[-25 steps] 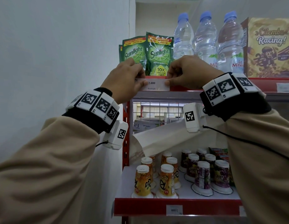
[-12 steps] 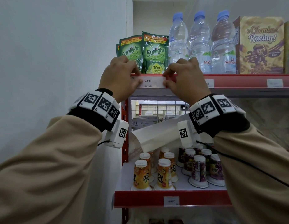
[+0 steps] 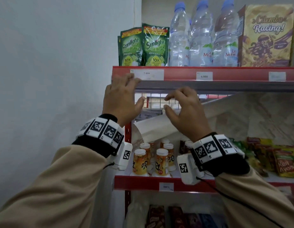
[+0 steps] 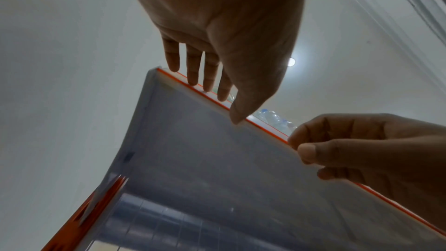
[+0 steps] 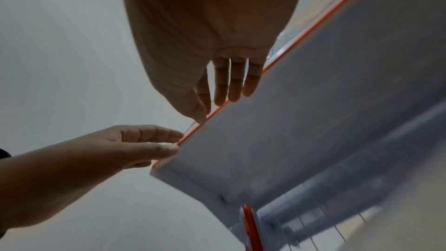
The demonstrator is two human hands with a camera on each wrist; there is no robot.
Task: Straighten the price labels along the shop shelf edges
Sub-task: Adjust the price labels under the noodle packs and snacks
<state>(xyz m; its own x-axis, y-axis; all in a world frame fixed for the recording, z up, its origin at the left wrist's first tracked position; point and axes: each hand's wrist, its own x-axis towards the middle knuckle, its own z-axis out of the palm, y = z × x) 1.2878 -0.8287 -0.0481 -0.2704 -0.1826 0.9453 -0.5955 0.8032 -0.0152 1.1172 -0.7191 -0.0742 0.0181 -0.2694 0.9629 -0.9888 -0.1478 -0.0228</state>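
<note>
Both arms reach up and forward in beige long sleeves, each wrist wrapped in a black band with white square-patterned marker blocks. The left hand sits at about 11 o'clock from the right hand, slightly higher. Its fingers are spread and relaxed, tips pointing toward 12 o'clock, thumb angled toward 2 o'clock. The right hand's fingers are loosely curved toward 10 o'clock, thumb below them with a gap between, gripping nothing. The two hands are near each other, apart.
</note>
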